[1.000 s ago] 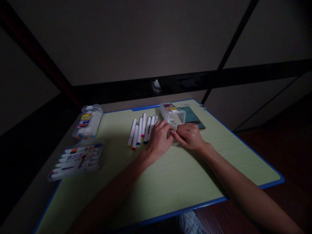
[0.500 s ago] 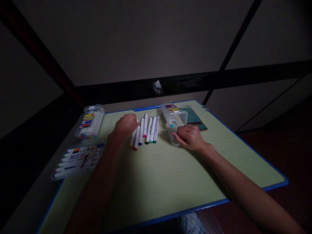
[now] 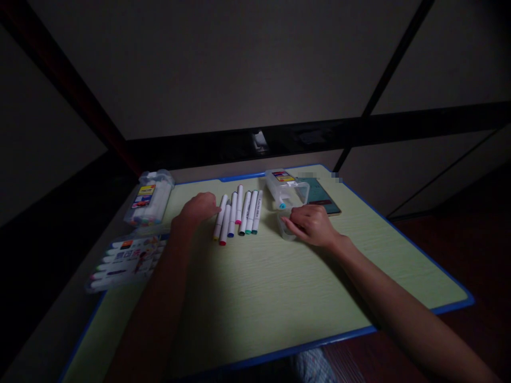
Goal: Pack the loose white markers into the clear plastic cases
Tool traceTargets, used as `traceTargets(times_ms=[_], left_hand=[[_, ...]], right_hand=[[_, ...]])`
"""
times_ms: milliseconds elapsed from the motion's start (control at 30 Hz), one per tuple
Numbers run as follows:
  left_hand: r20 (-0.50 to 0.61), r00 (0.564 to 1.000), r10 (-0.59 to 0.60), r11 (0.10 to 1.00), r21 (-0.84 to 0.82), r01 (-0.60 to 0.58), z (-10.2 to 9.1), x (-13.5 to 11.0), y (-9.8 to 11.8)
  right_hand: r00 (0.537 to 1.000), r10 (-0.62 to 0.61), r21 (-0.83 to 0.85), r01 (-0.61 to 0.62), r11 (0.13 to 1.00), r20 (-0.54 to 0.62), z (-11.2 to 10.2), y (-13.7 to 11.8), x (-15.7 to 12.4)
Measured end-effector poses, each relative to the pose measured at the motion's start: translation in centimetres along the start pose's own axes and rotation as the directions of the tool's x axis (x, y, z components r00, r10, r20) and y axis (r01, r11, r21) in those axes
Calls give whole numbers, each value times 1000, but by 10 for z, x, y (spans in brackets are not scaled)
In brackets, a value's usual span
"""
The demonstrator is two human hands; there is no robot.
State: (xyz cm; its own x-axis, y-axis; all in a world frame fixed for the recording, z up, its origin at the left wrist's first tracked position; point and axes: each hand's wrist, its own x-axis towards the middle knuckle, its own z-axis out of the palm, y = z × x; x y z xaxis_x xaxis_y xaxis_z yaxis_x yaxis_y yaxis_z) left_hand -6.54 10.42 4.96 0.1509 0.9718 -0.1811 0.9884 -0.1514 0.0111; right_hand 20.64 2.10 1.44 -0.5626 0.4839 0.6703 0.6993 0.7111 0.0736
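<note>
Since a moment ago the left hand [image 3: 198, 208] has settled lower, knuckles up, fingers loosely curled and gripping nothing, fingertips touching the leftmost of the markers [image 3: 238, 214] lying just right of it. The right hand [image 3: 310, 224] rests curled against a small clear lid [image 3: 284, 226].

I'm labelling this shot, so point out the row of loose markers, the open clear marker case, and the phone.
row of loose markers [image 3: 239, 213], head view, on a middle marker's white barrel.
open clear marker case [image 3: 288, 187], head view, on its clear side wall.
phone [image 3: 321, 192], head view, on its dark screen.
</note>
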Motion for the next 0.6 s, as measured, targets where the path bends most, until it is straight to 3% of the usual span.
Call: traceTargets(times_ms=[233,600], left_hand=[[-21,999,37,999,6,-37,4,2,1],[115,991,67,989,120,-81,-4,-4,13]], right_hand=[[1000,-10,-16,10,1000,0,-1,0,1],[998,5,-14,-4,1000,65,-1,0,1]])
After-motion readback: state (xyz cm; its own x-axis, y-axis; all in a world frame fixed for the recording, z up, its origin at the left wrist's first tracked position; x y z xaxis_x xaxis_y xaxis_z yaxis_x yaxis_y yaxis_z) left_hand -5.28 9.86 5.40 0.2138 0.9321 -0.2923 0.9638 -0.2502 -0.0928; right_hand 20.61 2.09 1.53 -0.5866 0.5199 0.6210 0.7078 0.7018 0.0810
